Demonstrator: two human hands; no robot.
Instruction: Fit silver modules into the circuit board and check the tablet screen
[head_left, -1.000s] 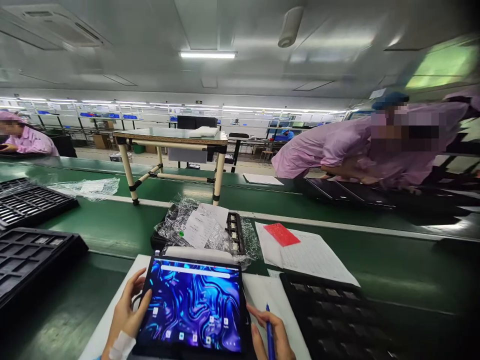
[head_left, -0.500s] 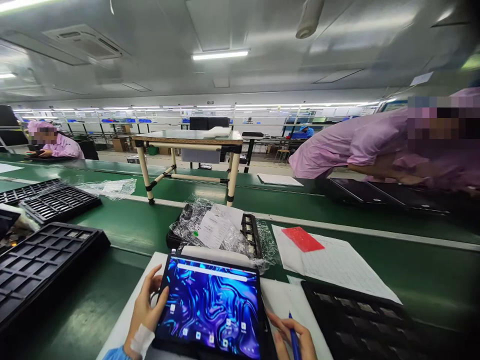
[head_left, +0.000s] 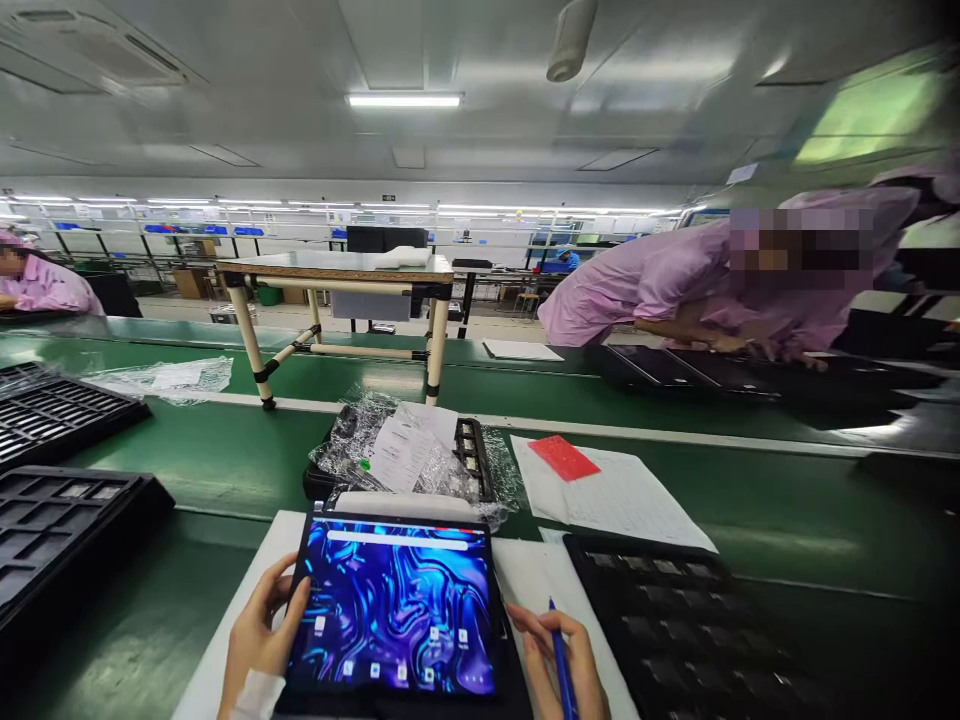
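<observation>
A black tablet [head_left: 394,610] with a lit blue swirl screen lies tilted on a white sheet [head_left: 536,585] at the near edge of the green bench. My left hand [head_left: 259,630] grips the tablet's left edge, thumb on the bezel. My right hand [head_left: 559,660] rests against the tablet's lower right corner, fingers closed round a blue pen [head_left: 561,665] that points up.
Black compartment trays stand left [head_left: 67,510], far left [head_left: 60,410] and right [head_left: 675,630]. A plastic-wrapped tray with papers [head_left: 409,455] sits behind the tablet. A form with a red card [head_left: 562,457] lies to the right. People in pink coats work beyond the conveyor [head_left: 652,290].
The view swung right then back left; my hands keep the same hold on the tablet and the pen. The person in pink at the right stays bent over the far bench.
</observation>
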